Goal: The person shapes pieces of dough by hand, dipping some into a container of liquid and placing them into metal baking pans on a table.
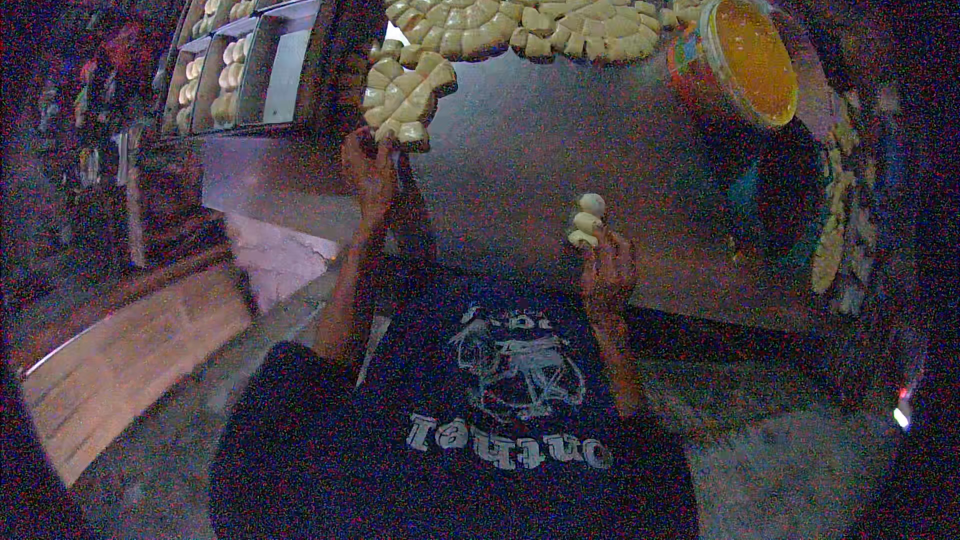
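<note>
Left hand clamped on the near edge of a scored dough slab above it, right hand pinched shut on small dough pieces at its fingertips, orange-filled tub well beyond.

dark short-sleeved t-shirt, pale printed graphic on chest, bare forearms

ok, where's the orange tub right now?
The orange tub sits at the upper right of the head view, on the dark table, just right of the cut dough rounds and beyond the right hand.
</note>
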`<state>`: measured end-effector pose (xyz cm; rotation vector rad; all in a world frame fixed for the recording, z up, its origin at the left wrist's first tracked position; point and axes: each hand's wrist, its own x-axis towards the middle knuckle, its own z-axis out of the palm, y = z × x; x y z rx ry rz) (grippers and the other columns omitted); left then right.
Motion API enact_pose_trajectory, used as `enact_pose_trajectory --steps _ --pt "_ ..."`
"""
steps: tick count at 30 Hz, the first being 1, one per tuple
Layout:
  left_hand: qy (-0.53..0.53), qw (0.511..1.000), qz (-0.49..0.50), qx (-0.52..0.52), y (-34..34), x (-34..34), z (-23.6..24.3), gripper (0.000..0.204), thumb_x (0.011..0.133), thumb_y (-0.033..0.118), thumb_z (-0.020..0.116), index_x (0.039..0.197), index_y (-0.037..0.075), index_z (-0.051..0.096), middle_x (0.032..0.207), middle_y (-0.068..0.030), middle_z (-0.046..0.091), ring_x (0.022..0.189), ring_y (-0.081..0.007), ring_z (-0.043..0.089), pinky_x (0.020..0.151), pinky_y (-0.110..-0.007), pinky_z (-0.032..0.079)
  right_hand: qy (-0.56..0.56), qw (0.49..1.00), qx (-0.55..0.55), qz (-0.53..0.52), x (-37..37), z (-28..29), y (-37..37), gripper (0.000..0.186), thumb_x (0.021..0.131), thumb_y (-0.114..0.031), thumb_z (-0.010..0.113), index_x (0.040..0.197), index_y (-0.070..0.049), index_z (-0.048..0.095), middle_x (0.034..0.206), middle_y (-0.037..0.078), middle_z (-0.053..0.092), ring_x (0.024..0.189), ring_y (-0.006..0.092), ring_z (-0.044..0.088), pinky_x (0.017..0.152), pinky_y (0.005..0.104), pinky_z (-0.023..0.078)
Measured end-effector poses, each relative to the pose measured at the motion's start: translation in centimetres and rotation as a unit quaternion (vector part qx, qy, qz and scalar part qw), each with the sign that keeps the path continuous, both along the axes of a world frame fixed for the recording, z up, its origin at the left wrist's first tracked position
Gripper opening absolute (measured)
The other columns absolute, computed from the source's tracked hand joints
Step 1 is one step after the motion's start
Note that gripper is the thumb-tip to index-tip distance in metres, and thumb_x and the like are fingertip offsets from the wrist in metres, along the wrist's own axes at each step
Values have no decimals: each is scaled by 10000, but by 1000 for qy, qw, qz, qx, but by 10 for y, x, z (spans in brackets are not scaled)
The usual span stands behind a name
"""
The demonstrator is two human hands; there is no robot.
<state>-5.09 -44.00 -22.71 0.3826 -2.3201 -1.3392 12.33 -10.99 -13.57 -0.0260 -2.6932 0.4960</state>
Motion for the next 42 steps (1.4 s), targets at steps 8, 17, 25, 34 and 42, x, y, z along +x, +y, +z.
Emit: enact_pose_trajectory --steps 8,17,25,34,42 --pt "-246 910 -67 326 -4 8 -41 162 876 174 686 876 16 653 773 -49 634 718 -164 603 685 -295 505 -53 994 -47 84 -64 -1 -61 343 849 -20 598 1178 -105 645 1166 122 626 1076 293 604 890 400 518" --pt "-297 848 -124 422 -41 78 10 120 892 172 664 961 78 637 773 4 607 682 -94 550 607 -240 446 -23 933 -9 359 -183 -55 -177 363 798 17 577 1146 -70 631 1171 144 618 1071 334 594 915 417 513" --pt "-284 884 -222 298 -66 87 94 153 856 164 702 941 72 614 846 4 604 756 -101 553 678 -232 440 -108 943 -146 279 -160 -48 -155 345 788 24 598 1126 -39 626 1083 138 649 1019 325 619 893 409 513" --pt "-155 878 -362 272 -1 -2 138 258 874 268 694 982 54 598 914 -18 629 914 -147 595 780 -292 489 -248 683 -684 -69 -80 13 -84 408 870 -133 687 1252 -81 551 1151 57 622 1049 212 605 886 335 505" --pt "-154 916 -365 -65 76 -64 -13 364 827 257 711 1042 3 564 1025 -158 613 932 -306 597 810 -374 481 -91 567 -806 -146 -19 -11 -39 486 854 -112 705 1293 -82 499 1228 70 581 1077 220 576 882 361 491"
